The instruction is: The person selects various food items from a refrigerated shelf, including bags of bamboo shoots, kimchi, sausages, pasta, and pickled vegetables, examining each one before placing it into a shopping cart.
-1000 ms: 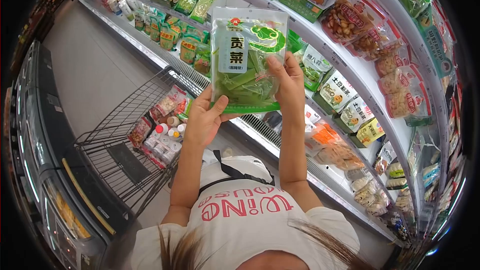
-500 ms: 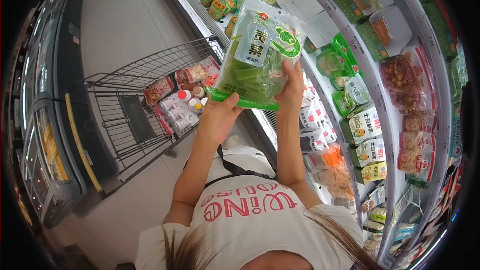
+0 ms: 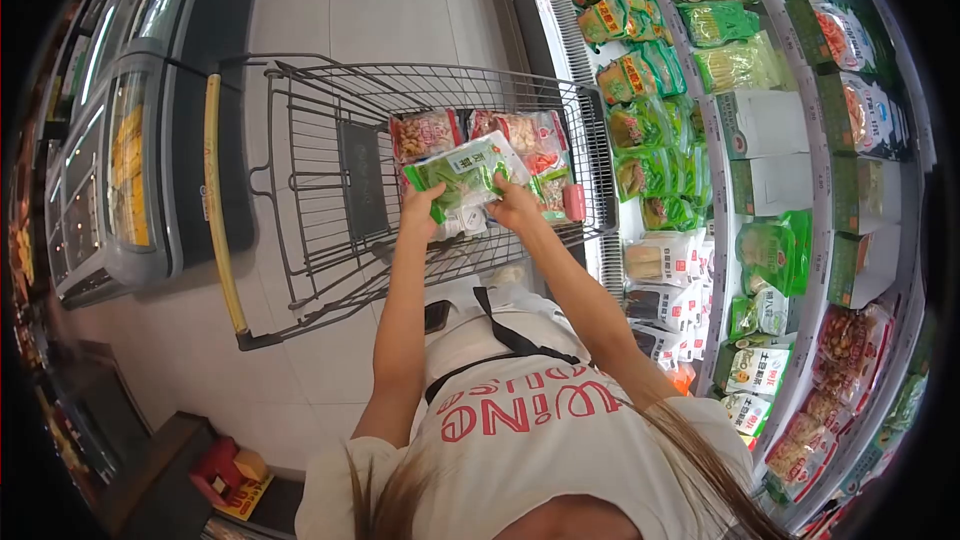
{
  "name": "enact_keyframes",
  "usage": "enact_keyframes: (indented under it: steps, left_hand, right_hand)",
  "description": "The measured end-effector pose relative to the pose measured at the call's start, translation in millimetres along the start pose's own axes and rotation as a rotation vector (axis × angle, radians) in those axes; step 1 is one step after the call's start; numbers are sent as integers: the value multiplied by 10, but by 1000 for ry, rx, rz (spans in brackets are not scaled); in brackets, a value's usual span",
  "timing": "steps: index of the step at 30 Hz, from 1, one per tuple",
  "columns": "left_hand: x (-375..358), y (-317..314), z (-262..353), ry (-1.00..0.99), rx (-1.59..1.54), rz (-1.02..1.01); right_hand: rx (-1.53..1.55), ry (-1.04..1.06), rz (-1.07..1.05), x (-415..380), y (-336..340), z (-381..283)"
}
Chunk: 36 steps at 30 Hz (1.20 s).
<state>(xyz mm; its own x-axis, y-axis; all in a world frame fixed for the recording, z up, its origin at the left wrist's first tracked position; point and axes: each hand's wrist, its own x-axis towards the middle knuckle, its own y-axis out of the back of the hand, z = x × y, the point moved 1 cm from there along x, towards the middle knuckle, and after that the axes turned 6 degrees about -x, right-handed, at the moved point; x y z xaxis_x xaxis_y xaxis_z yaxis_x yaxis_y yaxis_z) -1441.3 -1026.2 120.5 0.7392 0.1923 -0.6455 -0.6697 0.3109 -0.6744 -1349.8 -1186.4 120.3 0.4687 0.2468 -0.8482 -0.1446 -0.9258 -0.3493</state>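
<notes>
Both my hands hold a flat plastic packet of green vegetable (image 3: 465, 172) with a white and green label, low over the shopping cart. My left hand (image 3: 422, 210) grips its left edge, and my right hand (image 3: 515, 202) grips its right edge, fingers closed on it. Under and around the packet lie goods in the cart (image 3: 345, 175): a red-edged bag of nuts or the like (image 3: 425, 135), a similar bag (image 3: 520, 133) and a pink-capped item (image 3: 574, 202). The packet partly covers white-wrapped items beneath it.
Chilled shelves (image 3: 712, 140) with bagged vegetables and boxes run along the right. A freezer cabinet (image 3: 150, 160) stands at the left, beside the cart's yellow handle (image 3: 217, 210). Tiled floor (image 3: 380, 5) shows beyond the cart. A dark stand (image 3: 165, 470) is at the lower left.
The packet and both my hands have moved from in front of the shelves, down and left, to over the cart. The view has turned, so the cart appears nearer the centre.
</notes>
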Motion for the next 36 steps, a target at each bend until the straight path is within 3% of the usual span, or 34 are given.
enact_keyframes:
  steps: [5, 11, 14, 16, 17, 20, 22, 23, 24, 25, 27, 28, 29, 31, 34, 35, 36]
  left_hand:
    - [1041, 886, 157, -69, 288, 250]
    - [1480, 800, 478, -120, 663, 351]
    - [1535, 768, 554, -114, 866, 305]
    - [1567, 866, 544, -173, 1007, 243]
    - [1479, 919, 485, -305, 1169, 245]
    - [1355, 1146, 190, -245, 1272, 191]
    - [716, 671, 258, -34, 1137, 24]
    - [710, 919, -33, -177, 1228, -38]
    - [470, 821, -106, -169, 1165, -204]
    - [57, 466, -41, -166, 1289, -267]
    - [-337, 302, -210, -9, 1439, -442]
    - [-559, 165, -259, -80, 1575, -544]
    - [-739, 14, -282, -19, 1792, -566]
    - [-871, 146, -547, -113, 1896, -491]
    - [-816, 264, -720, -112, 1918, -513]
    - [-788, 287, -733, -116, 1953, -501]
    - [-820, 251, -730, -117, 1988, -485]
  right_hand:
    - [-29, -151, 117, 1161, -174, 488]
    - [-68, -133, 143, 1500, -396, 595]
    - [-269, -8, 99, 1342, -510, 503]
    - [-467, -54, 85, 1237, -459, 479]
    - [-568, -71, 72, 1186, -453, 435]
    - [-987, -2, -38, 1020, -241, 437]
    - [-1357, 357, -60, 739, -45, 458]
    - [-1501, 623, -119, 513, 32, 444]
    - [-1514, 717, -107, 276, 122, 445]
    - [-1537, 652, -101, -46, 152, 381]
    - [-1616, 917, -97, -494, 382, 361]
    - [-1710, 815, -87, -686, 474, 345]
    - [-1899, 787, -12, -925, 515, 332]
    - [-1962, 748, -73, -1084, 746, 423]
    - [-1977, 1117, -192, -1089, 976, 525]
    - [-2038, 988, -201, -1038, 991, 534]
    - [-2036, 1024, -197, -1016, 1007, 551]
